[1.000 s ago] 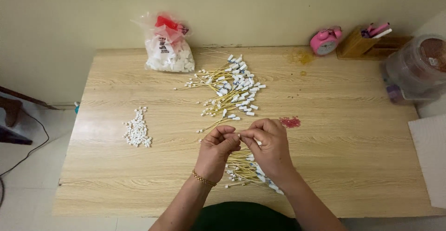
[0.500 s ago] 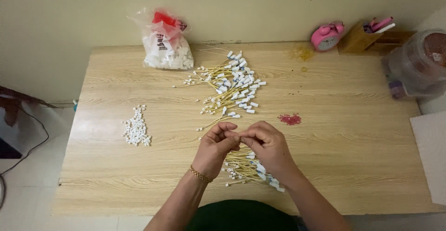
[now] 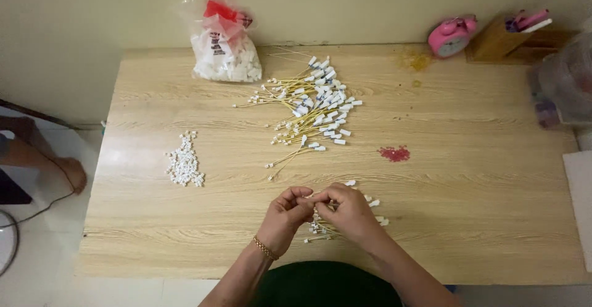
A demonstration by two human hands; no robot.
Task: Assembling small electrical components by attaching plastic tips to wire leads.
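While both hands pinch one thin wire low centre of frame, left hand [image 3: 285, 215] and right hand [image 3: 346, 211] meet fingertip to fingertip; near pile [image 3: 320, 228] directly beneath, wire axis unclear.

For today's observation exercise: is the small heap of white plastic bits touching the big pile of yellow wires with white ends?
Apart. The head view shows bare wooden table between the small heap of white plastic bits and the big pile of yellow wires with white ends.
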